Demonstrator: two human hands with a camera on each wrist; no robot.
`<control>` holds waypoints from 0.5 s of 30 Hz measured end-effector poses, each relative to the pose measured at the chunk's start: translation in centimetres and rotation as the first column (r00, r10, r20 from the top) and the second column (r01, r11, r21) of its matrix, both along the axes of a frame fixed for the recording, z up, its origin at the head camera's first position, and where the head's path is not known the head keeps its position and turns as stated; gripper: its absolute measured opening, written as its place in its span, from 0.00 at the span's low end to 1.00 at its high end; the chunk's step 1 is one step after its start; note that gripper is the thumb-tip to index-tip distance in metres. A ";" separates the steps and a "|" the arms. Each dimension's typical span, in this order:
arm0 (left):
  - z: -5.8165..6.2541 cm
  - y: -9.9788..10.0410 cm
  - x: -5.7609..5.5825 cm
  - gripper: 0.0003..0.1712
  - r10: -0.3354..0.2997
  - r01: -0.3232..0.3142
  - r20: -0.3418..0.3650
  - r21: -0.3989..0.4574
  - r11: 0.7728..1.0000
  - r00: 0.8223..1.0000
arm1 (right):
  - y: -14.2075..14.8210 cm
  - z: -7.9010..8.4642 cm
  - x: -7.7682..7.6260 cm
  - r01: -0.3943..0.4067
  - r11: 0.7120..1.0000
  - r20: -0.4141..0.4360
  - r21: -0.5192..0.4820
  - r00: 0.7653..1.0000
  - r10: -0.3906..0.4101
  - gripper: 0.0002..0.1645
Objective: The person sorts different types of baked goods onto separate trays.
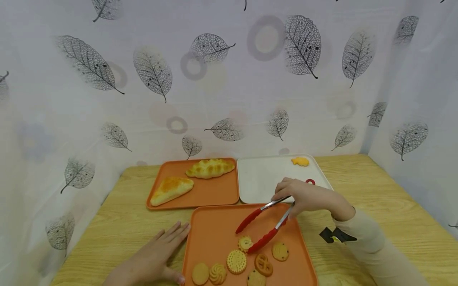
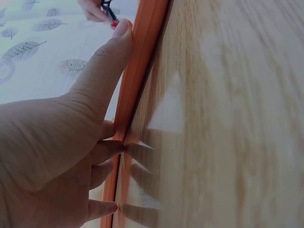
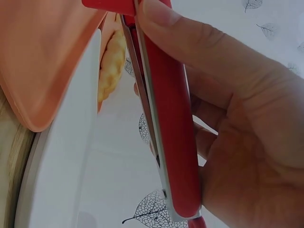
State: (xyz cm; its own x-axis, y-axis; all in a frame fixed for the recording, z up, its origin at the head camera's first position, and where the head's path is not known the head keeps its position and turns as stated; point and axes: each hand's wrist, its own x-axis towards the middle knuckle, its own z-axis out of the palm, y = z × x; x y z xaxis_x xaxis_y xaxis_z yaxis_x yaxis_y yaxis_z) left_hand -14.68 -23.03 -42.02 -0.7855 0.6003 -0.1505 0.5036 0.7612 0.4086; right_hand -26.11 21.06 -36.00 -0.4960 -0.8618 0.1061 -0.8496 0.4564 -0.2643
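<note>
The right hand (image 1: pixel 304 195) has its fingers wrapped round red tongs (image 1: pixel 265 239), whose spread tips stand over the front orange tray (image 1: pixel 211 226), one just beside a small cookie (image 1: pixel 245 242). The left hand (image 1: pixel 155 251) touches that tray's left edge, fingers outstretched.

No readable text, labels, or numbers

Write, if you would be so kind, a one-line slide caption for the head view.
Right hand holds red-tipped tongs open by cookies on an orange tray; left hand touches its edge.
</note>
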 end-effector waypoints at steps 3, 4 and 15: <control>0.0 -0.1 -0.1 0.67 0.001 -0.001 0.007 0.008 1.000 1.000 | 0.0 -0.1 -0.1 -0.003 1.000 -0.009 -0.017 1.000 0.003 0.25; -0.1 -0.1 -0.1 0.67 0.001 -0.001 0.008 0.011 1.000 1.000 | 0.0 -0.1 -0.1 -0.001 1.000 -0.016 -0.022 1.000 0.000 0.25; -0.1 -0.1 -0.1 0.67 -0.002 0.003 -0.021 0.015 1.000 1.000 | 0.7 0.0 -0.7 0.066 0.998 -0.036 -0.020 0.997 -0.067 0.26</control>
State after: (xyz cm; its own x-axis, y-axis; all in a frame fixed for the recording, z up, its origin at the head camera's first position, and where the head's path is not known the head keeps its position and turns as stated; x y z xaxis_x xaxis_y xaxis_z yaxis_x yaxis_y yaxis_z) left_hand -14.74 -23.10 -42.11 -0.7868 0.6043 -0.1253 0.5140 0.7540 0.4090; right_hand -26.81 21.78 -36.01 -0.5478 -0.8246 0.1412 -0.8266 0.5076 -0.2430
